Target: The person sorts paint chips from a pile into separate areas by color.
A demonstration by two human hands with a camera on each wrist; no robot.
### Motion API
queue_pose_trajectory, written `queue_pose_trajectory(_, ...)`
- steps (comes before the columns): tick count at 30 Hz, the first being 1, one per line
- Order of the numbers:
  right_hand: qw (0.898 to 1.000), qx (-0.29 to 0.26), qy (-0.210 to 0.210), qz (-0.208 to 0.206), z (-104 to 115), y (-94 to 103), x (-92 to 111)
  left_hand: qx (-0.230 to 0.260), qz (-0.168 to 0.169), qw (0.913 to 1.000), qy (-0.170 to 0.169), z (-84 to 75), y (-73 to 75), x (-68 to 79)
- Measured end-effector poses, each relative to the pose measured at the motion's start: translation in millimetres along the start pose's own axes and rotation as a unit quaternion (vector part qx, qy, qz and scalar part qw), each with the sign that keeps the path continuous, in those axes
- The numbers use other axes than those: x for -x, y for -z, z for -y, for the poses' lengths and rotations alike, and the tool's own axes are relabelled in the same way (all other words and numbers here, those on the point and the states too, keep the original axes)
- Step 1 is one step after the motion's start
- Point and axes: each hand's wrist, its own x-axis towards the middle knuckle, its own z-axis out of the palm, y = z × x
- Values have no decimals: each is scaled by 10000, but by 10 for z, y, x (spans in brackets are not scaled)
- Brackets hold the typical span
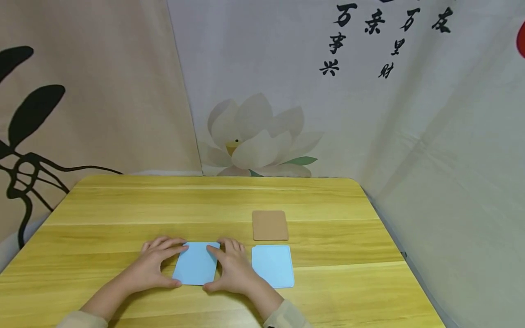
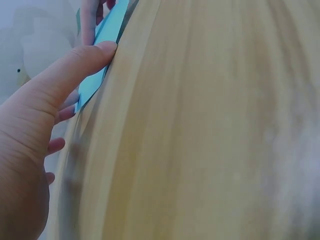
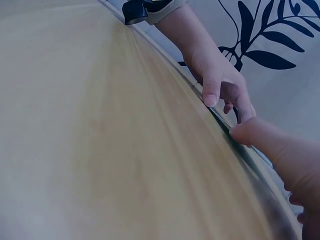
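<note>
A blue square sheet of paper [image 1: 195,264] is held just over the table between both hands in the head view. My left hand [image 1: 153,264] grips its left side, thumb at the near corner and index finger at the far one. On the opposite side my right hand [image 1: 234,269] holds it the same way, thumb near, index finger on the far right corner. The left wrist view shows the sheet [image 2: 100,62] nearly edge-on, tilted, with the left thumb [image 2: 92,57] along its near edge. In the right wrist view the sheet is mostly hidden behind the right thumb [image 3: 255,132].
Right of the hands lie light blue squares [image 1: 272,266] with rounded corners, slightly offset on one another. Behind them sits a brown square [image 1: 270,225], like a coaster. The wooden table [image 1: 348,228] ends at a printed curtain [image 1: 262,91] along the back.
</note>
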Motion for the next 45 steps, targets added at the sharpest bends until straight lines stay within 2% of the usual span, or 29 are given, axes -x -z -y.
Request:
queue_pose_trajectory(6,9997,-216,-62,-8,-26,63,24,5,91,10000,-40,-49,-27,-29)
queue_pose_trajectory(13,9994,-319,140,-19,-132,115,77,-172,-45,9996,-209,-99,-83,-66)
queue_pose_trajectory(26,9981,-584,137,109,-404,263,273,-434,-215,9984,-301,-370,-194,-221)
queue_pose_trajectory(40,9980,-621,131,80,-641,423,496,-107,-315,9989,-340,-635,-340,-412)
queue_pose_trajectory(45,9983,-573,136,-15,-718,464,575,-21,-240,9993,-287,-727,-400,-474)
